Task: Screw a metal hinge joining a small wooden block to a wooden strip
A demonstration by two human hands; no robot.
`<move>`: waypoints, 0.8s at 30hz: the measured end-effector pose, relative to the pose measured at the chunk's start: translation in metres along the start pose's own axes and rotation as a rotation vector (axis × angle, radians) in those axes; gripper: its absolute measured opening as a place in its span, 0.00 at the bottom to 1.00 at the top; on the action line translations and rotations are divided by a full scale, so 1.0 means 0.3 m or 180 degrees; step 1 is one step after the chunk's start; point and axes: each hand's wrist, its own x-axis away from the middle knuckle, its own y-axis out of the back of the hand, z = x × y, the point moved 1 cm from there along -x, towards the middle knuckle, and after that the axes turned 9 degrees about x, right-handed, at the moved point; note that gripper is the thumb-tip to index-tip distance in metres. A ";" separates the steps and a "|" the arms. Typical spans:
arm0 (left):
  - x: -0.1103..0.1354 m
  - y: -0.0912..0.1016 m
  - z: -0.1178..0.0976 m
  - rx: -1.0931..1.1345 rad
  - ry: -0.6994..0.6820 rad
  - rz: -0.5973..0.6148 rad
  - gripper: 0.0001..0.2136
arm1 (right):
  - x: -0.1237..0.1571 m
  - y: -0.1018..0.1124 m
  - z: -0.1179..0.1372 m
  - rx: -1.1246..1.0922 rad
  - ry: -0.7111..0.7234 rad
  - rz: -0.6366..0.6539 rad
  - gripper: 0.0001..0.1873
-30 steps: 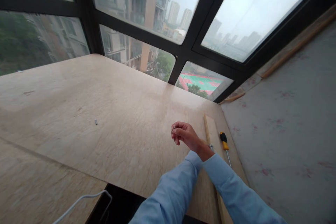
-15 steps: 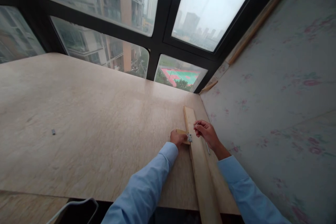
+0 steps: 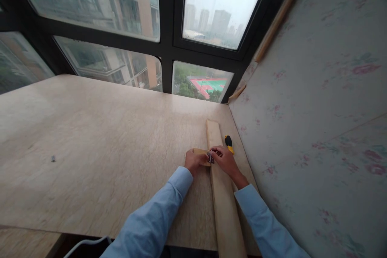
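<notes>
My left hand (image 3: 195,161) is closed around a short wooden block (image 3: 199,151), keeping it against the side of a long wooden board (image 3: 223,201). A small metal hinge (image 3: 211,158) lies across the joint between the two pieces. Over the hinge, my right hand (image 3: 225,161) is pinched on a small, thin, shiny piece that looks like a screw, mostly hidden by the fingertips. A screwdriver with a black and yellow handle (image 3: 229,143) lies just beyond my right hand, to the right of the board; its shaft is hidden.
The board rests on a pale marbled surface (image 3: 121,149) and runs past its near edge. Far to the left lies a small grey piece (image 3: 53,158). A flowered wall (image 3: 317,121) rises close on the right, and dark-framed windows (image 3: 167,32) stand behind.
My right hand has come down and left, from above the board onto the hinge. The screwdriver's handle, hidden behind that hand before, now shows. The view has shifted slightly.
</notes>
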 end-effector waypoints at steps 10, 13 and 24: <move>-0.005 0.006 0.006 0.0098 0.0077 -0.0030 0.14 | -0.001 -0.005 -0.036 0.0571 0.0543 0.0136 0.07; -0.001 0.004 0.001 0.0084 0.0098 -0.0049 0.14 | -0.006 -0.003 -0.027 0.0725 0.0667 0.0238 0.07; 0.003 0.004 0.002 0.0037 0.0086 -0.0083 0.14 | -0.009 0.019 -0.018 0.0657 0.0581 0.0447 0.09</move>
